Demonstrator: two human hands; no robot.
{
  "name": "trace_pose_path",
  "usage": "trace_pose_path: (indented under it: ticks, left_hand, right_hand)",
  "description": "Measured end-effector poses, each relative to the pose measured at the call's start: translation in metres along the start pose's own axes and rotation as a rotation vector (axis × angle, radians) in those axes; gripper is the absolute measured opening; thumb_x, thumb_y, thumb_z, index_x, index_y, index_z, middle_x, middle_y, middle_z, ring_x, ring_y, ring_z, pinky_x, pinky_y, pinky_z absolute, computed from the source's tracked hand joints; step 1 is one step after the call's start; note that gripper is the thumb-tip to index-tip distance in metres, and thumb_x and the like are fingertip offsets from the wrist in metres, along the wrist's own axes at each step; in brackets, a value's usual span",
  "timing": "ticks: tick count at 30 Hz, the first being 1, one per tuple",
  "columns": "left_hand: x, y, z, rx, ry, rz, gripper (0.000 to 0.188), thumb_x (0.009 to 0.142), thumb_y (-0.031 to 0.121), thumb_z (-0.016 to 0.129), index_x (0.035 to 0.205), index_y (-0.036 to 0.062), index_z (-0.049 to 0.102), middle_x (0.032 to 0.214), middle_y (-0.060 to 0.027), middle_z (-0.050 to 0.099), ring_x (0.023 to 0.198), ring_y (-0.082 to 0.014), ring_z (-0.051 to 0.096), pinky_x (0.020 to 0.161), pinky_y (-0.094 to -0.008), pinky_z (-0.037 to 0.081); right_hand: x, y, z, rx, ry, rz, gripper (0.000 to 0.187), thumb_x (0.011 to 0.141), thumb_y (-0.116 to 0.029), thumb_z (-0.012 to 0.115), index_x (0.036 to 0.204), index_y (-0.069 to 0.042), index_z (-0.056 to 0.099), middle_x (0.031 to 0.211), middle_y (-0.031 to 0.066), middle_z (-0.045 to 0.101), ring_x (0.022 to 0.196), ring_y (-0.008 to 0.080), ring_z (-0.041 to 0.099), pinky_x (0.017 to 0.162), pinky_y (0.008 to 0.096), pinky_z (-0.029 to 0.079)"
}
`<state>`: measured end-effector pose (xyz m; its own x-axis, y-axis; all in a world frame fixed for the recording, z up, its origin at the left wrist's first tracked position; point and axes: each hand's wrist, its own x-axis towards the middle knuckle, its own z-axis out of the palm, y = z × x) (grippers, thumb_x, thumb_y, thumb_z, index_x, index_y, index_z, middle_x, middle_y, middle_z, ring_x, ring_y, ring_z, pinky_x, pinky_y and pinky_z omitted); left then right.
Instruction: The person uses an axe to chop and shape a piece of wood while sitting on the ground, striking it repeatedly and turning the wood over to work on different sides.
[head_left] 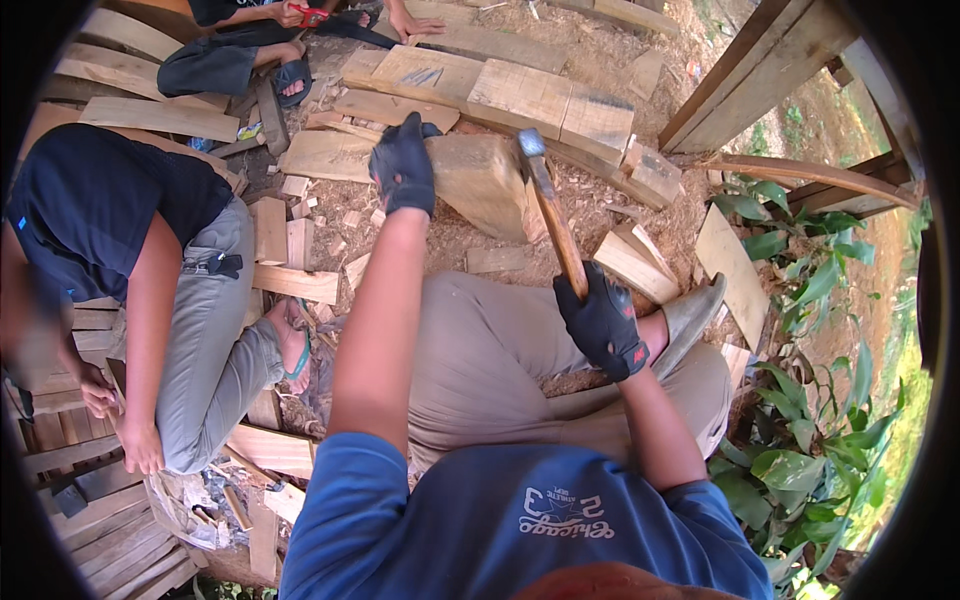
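My right hand (603, 322), in a black glove, is closed round the lower part of a wooden handle. This belongs to a hammer (556, 220), raised with its blue-grey metal head near the right end of a thick wooden block (478, 178). My left hand (403, 172), gloved in black too, grips the left end of that block, thumb along its top edge. The block lies in front of my folded legs, and a long row of timber pieces (515, 92) runs behind it. The hammer head partly covers what lies behind it.
Wood chips and offcuts (495, 260) litter the ground. On the left, a person in grey trousers (205, 330) sits close by; another person's hand holds a red tool (308, 16) at the far left. Planks lean at the right, beside leafy plants (800, 470).
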<state>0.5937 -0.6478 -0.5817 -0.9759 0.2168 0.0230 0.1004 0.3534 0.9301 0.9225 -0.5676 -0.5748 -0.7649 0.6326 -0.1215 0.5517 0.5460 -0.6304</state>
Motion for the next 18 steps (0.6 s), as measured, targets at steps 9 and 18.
trace_pose_path:
  ticks: [9, 18]
  left_hand:
    - [-0.072, 0.029, 0.05, -0.424, -0.021, 0.091, 0.03, 0.1, 0.022, 0.067, 0.111, -0.0029, 0.081, 0.112, -0.0096, 0.078, 0.105, -0.0217, 0.07, 0.099, -0.0333, 0.053]
    - [-0.049, 0.135, 0.009, -0.795, 0.047, 0.428, 0.029, 0.101, 0.018, 0.069, 0.115, -0.0065, 0.079, 0.107, -0.0093, 0.078, 0.099, -0.0169, 0.072, 0.097, -0.03, 0.055]
  right_hand:
    - [-0.023, 0.048, 0.012, 0.16, 0.043, 0.246, 0.057, 0.101, -0.048, 0.069, 0.123, 0.005, 0.068, 0.087, 0.0303, 0.073, 0.087, 0.0481, 0.073, 0.078, 0.0567, 0.056]
    - [-0.013, -0.005, -0.057, 0.065, 0.074, -0.065, 0.025, 0.107, -0.031, 0.066, 0.125, -0.015, 0.073, 0.108, 0.0266, 0.071, 0.084, 0.0454, 0.071, 0.071, 0.055, 0.056]
